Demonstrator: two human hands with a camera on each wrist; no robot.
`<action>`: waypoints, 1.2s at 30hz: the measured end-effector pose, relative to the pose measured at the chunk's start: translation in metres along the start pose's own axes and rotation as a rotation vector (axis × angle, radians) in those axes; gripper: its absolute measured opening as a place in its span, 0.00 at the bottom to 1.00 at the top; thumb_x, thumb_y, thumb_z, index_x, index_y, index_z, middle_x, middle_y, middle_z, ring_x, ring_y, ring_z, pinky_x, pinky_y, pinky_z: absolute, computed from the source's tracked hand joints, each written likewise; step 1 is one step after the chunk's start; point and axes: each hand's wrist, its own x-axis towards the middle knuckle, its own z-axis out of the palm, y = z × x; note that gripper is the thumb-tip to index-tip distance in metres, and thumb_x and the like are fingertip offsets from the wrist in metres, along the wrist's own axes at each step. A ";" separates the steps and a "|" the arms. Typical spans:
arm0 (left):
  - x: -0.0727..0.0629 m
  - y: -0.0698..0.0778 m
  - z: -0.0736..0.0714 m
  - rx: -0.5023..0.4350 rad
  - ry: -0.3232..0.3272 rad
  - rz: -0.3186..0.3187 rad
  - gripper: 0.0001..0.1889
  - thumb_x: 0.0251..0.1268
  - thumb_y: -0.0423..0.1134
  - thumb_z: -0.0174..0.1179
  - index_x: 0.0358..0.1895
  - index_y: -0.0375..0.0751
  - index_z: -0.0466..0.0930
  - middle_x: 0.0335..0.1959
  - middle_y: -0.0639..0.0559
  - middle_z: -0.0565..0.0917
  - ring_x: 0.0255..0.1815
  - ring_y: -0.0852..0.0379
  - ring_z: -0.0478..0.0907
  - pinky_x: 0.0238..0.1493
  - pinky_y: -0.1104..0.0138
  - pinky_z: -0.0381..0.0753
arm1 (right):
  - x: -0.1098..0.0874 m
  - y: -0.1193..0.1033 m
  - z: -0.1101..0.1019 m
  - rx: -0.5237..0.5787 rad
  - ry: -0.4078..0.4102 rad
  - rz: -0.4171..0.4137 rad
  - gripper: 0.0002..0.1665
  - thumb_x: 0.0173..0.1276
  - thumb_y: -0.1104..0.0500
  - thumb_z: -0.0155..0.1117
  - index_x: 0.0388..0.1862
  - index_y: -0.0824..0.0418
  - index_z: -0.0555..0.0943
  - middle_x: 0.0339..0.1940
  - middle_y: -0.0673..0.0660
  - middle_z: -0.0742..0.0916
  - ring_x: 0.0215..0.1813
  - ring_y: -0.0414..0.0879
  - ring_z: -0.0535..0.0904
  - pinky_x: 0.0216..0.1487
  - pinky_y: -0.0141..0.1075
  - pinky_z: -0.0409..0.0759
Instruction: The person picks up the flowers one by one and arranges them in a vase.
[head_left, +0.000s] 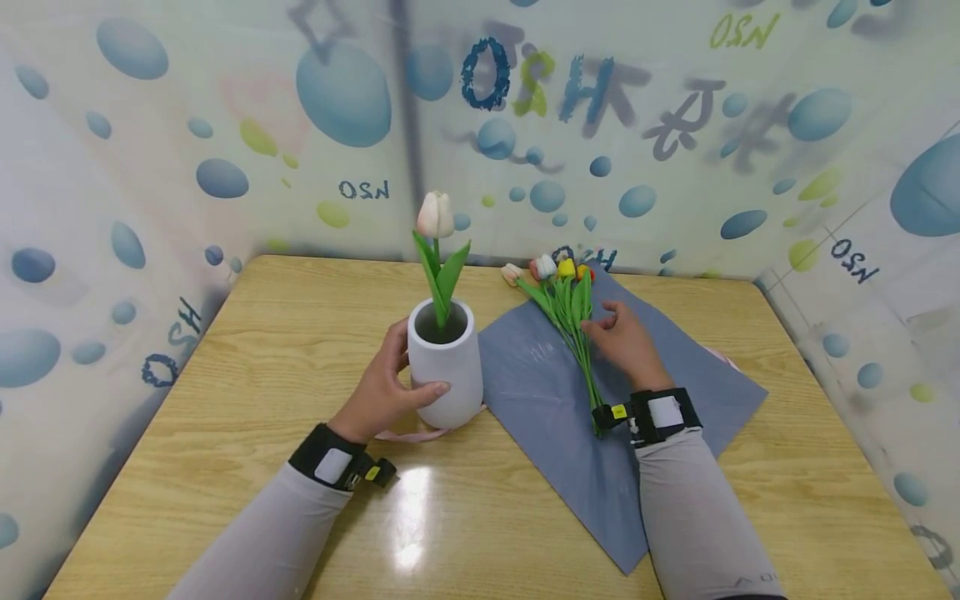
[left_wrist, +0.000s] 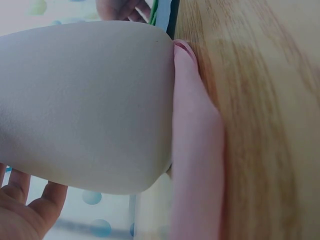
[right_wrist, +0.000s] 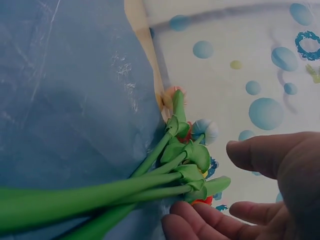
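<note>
A white vase (head_left: 450, 387) stands on the table with one pale pink tulip (head_left: 436, 217) upright in it. My left hand (head_left: 378, 392) grips the vase from its left side, thumb across the front and the other fingers behind. On a grey-blue wrapping sheet (head_left: 532, 383) lies a bunch of tulips (head_left: 566, 300), its heads white, pink, yellow and red. My right hand (head_left: 628, 343) hovers beside their stems, thumb and fingers apart and nothing pinched between them. The right wrist view shows the green stems (right_wrist: 145, 187) just left of the fingertips (right_wrist: 180, 225).
A pink ribbon (left_wrist: 197, 145) lies on the wooden table (head_left: 285, 333) by the foot of the vase. Behind the table hangs a patterned curtain (head_left: 525, 167) with blue dots, and it continues along both sides.
</note>
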 end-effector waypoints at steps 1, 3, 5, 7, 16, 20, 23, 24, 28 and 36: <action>0.000 0.000 0.000 -0.001 0.000 0.000 0.49 0.59 0.30 0.73 0.80 0.56 0.55 0.75 0.50 0.69 0.73 0.51 0.68 0.75 0.38 0.64 | 0.000 0.001 0.000 -0.003 -0.007 0.003 0.46 0.79 0.44 0.57 0.83 0.66 0.53 0.63 0.70 0.80 0.44 0.56 0.85 0.50 0.48 0.81; 0.000 0.000 0.000 -0.001 0.000 0.000 0.49 0.59 0.30 0.73 0.80 0.57 0.55 0.75 0.50 0.69 0.73 0.51 0.68 0.75 0.38 0.64 | 0.001 0.003 0.001 -0.005 -0.026 0.005 0.47 0.79 0.43 0.57 0.83 0.67 0.53 0.64 0.71 0.79 0.42 0.55 0.85 0.50 0.48 0.81; 0.000 0.000 0.000 -0.002 0.000 0.001 0.49 0.59 0.30 0.73 0.80 0.57 0.55 0.75 0.50 0.69 0.73 0.51 0.68 0.75 0.38 0.64 | 0.001 0.004 0.001 -0.015 -0.042 0.007 0.48 0.79 0.43 0.57 0.83 0.68 0.52 0.65 0.71 0.79 0.41 0.54 0.85 0.51 0.49 0.81; 0.000 0.000 0.000 -0.003 -0.001 0.002 0.49 0.59 0.30 0.73 0.80 0.57 0.55 0.75 0.50 0.69 0.73 0.51 0.68 0.75 0.38 0.64 | 0.001 0.005 0.002 -0.032 -0.056 0.007 0.48 0.79 0.43 0.57 0.83 0.68 0.52 0.65 0.72 0.79 0.40 0.53 0.85 0.53 0.50 0.81; 0.000 -0.001 0.000 -0.002 0.005 -0.010 0.49 0.59 0.30 0.73 0.80 0.57 0.55 0.75 0.51 0.69 0.74 0.48 0.67 0.75 0.38 0.63 | -0.001 0.002 0.005 -0.090 -0.097 0.042 0.44 0.78 0.46 0.59 0.80 0.70 0.60 0.61 0.70 0.82 0.35 0.48 0.85 0.46 0.45 0.83; 0.000 0.000 0.000 0.003 0.005 -0.020 0.49 0.59 0.31 0.74 0.80 0.58 0.55 0.75 0.51 0.69 0.74 0.47 0.67 0.75 0.37 0.63 | -0.001 0.003 0.007 -0.087 -0.098 0.045 0.42 0.79 0.48 0.60 0.80 0.70 0.60 0.61 0.70 0.82 0.36 0.49 0.85 0.45 0.44 0.83; 0.000 -0.001 0.001 0.006 0.007 -0.023 0.49 0.59 0.31 0.74 0.80 0.58 0.55 0.75 0.51 0.69 0.74 0.47 0.68 0.75 0.36 0.63 | 0.000 0.004 0.009 -0.085 -0.096 0.044 0.40 0.79 0.50 0.60 0.80 0.69 0.61 0.63 0.71 0.82 0.39 0.50 0.86 0.46 0.45 0.83; 0.000 -0.001 0.000 0.009 0.007 -0.022 0.49 0.59 0.31 0.74 0.80 0.58 0.55 0.75 0.51 0.69 0.74 0.47 0.68 0.75 0.36 0.63 | 0.000 0.005 0.009 -0.084 -0.096 0.044 0.40 0.79 0.50 0.60 0.80 0.69 0.61 0.63 0.71 0.81 0.39 0.51 0.86 0.46 0.45 0.83; 0.001 -0.001 0.000 0.015 0.006 -0.017 0.49 0.60 0.32 0.74 0.80 0.58 0.55 0.75 0.50 0.69 0.74 0.47 0.67 0.74 0.36 0.64 | 0.001 0.007 0.010 -0.093 -0.094 0.032 0.38 0.79 0.52 0.60 0.79 0.70 0.63 0.61 0.70 0.82 0.39 0.50 0.86 0.44 0.43 0.84; 0.001 -0.002 0.000 0.017 0.007 -0.019 0.49 0.60 0.33 0.74 0.80 0.57 0.54 0.75 0.49 0.69 0.74 0.46 0.68 0.74 0.36 0.64 | 0.001 0.008 0.010 0.000 -0.101 0.061 0.27 0.78 0.53 0.62 0.65 0.70 0.73 0.52 0.65 0.84 0.38 0.45 0.83 0.39 0.35 0.84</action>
